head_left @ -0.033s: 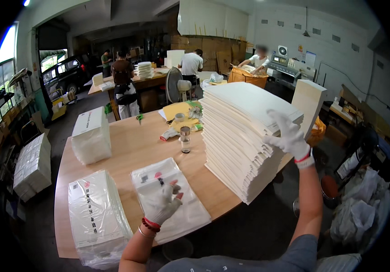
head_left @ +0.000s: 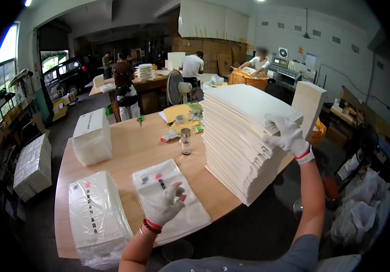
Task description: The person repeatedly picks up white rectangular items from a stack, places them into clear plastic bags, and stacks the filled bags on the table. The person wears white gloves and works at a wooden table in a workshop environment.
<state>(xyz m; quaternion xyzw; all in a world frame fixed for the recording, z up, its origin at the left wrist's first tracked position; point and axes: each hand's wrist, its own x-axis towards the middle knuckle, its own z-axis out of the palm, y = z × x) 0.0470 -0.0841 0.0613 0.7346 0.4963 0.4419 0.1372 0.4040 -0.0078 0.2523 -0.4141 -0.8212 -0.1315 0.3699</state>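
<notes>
Left hand: gloved, fingers spread flat on a clear plastic bag lying on the bench.
Right hand: gloved, fingers pinching top sheets of the tall paper stack at the bench's right end.

Background clutter, paper workshop.
Small glass jar mid-table, wrapped white bundle at far left, tape roll on yellow envelope, desk fan behind; several people at the rear benches, dark van in the doorway.
</notes>
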